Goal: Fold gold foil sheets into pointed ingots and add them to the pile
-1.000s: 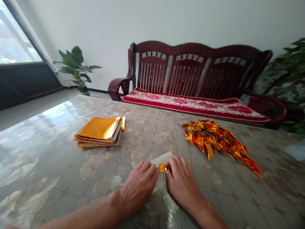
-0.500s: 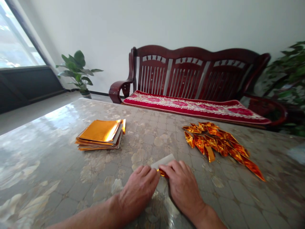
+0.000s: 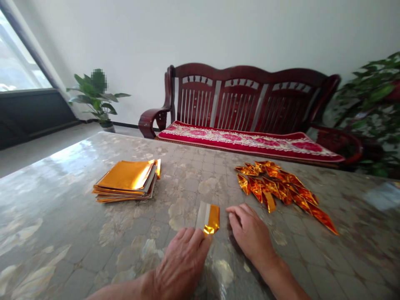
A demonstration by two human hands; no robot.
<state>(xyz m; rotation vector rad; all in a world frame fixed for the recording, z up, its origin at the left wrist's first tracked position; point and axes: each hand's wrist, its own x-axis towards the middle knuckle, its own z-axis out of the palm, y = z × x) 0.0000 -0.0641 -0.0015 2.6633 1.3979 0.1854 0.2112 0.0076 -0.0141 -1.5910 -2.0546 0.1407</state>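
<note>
A partly folded sheet of gold foil paper (image 3: pixel 214 215) lies in front of me, its grey backing showing on the left and shiny gold on the right. Its near end is pinched under the fingers of my left hand (image 3: pixel 186 259). Just right of the paper and apart from it, my right hand (image 3: pixel 250 233) rests low over the table, fingers loosely curled, thumb apart, nothing in it. To the left sits a stack of flat gold foil sheets (image 3: pixel 128 176). At the right lies a pile of folded gold foil pieces (image 3: pixel 283 185), pointed and creased.
The table (image 3: pixel 178 166) has a glossy, flower-patterned cover. Behind it stands a dark red wooden bench (image 3: pixel 237 100) with a red floral cushion (image 3: pixel 250 141). A potted plant (image 3: pixel 101 100) is at the back left, and leafy greenery (image 3: pixel 371 91) at the right.
My right hand has let go of the foil paper and moved to the right. The paper has turned more upright in view, its gold fold now exposed. The left hand keeps its hold.
</note>
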